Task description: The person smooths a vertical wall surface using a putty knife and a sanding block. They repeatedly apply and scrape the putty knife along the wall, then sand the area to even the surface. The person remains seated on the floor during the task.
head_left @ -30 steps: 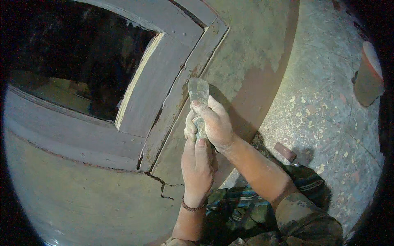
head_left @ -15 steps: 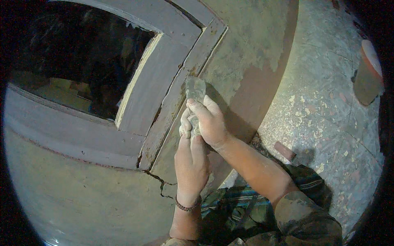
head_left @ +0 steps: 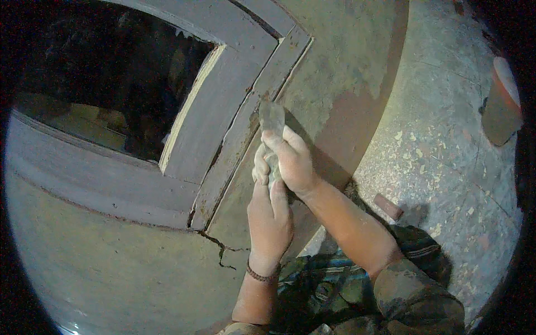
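My right hand [head_left: 297, 163], dusted white, pinches a flat, greyish scraper blade [head_left: 272, 118] between thumb and fingers, its broad end pointing away from me. Just below it is my left hand [head_left: 270, 218], wearing a beaded bracelet at the wrist. Its fingers are curled and whitened, touching the right hand. Between the two hands shows a pale grey-green piece [head_left: 272, 163]; I cannot make out whether it is putty or another tool. Both hands are in front of the edge of a grey-painted wooden frame [head_left: 245, 125], beside the greenish wall [head_left: 321, 67].
The frame surrounds a dark opening [head_left: 111, 72]. A crack [head_left: 220, 245] runs through the wall from the frame's corner. On the flake-strewn floor [head_left: 441, 145] lie a reddish block [head_left: 387, 206] and, farther right, a red-rimmed container [head_left: 498, 120]. Striped dark cloth [head_left: 324, 279] covers my lap.
Both hands have shifted slightly to the right together with the blade, which now looks more edge-tilted. The grip looks the same.
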